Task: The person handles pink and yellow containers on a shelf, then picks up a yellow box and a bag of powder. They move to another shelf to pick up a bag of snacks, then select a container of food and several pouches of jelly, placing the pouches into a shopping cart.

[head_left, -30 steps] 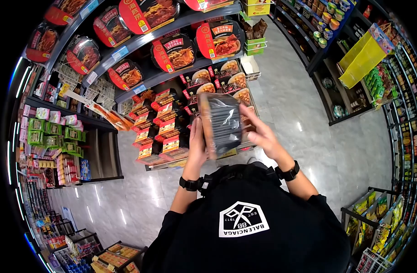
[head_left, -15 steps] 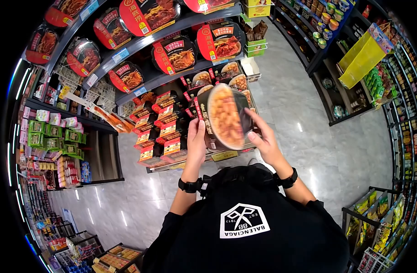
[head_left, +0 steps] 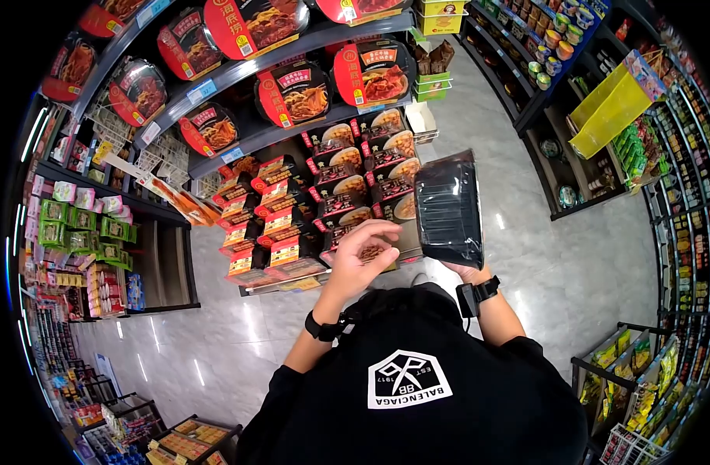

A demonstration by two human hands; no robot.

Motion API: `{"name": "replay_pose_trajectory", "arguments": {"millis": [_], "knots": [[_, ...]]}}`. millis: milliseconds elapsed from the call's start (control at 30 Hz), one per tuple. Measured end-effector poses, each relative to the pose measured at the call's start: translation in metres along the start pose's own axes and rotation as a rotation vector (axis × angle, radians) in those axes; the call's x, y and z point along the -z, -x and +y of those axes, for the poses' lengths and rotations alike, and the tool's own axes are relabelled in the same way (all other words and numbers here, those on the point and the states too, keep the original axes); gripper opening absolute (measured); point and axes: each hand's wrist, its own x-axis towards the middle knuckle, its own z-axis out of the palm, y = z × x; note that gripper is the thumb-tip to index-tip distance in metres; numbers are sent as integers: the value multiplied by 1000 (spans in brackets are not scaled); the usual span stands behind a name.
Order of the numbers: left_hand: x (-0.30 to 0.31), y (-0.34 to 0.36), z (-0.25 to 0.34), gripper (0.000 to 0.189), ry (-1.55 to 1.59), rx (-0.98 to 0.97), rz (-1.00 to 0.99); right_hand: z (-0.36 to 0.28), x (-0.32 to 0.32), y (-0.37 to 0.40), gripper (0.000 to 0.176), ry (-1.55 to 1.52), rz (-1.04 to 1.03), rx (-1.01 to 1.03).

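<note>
A boxed instant meal [head_left: 449, 209] stands tilted up in my right hand [head_left: 471, 273], its black ridged underside in glossy wrap facing me. Most of my right fingers are hidden behind the pack. My left hand [head_left: 361, 260] holds nothing; its fingers are curved, with the thumb apart from them. It hovers over the front of the display, close to the black-and-red boxes [head_left: 341, 186] with a bowl pictured on them. Beside those stand rows of red-and-black boxes [head_left: 281, 221].
Shelves above the display carry red hot-pot meal packs [head_left: 293, 91]. A white basket [head_left: 421, 122] hangs at the display's back right corner. Grey tiled floor [head_left: 518, 271] lies to the right, bordered by a dark shelf unit [head_left: 560, 170] and a yellow sign panel [head_left: 614, 108].
The meal pack has been turned from its pictured side to its black underside and moved right. My left hand has let go of it; my right hand now supports it from below.
</note>
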Motion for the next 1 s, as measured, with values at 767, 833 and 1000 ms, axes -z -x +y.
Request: {"name": "replay_pose_trajectory", "arguments": {"millis": [767,833,1000], "knots": [[17,33,-119,30,-279,305,202,3,46,-9,93,1176,19,233],[19,30,-120,22,-413,265,178,-1,43,-14,94,1231,17,266],[8,18,-119,21,-622,273,51,-17,63,-28,72,1570,64,387]]}}
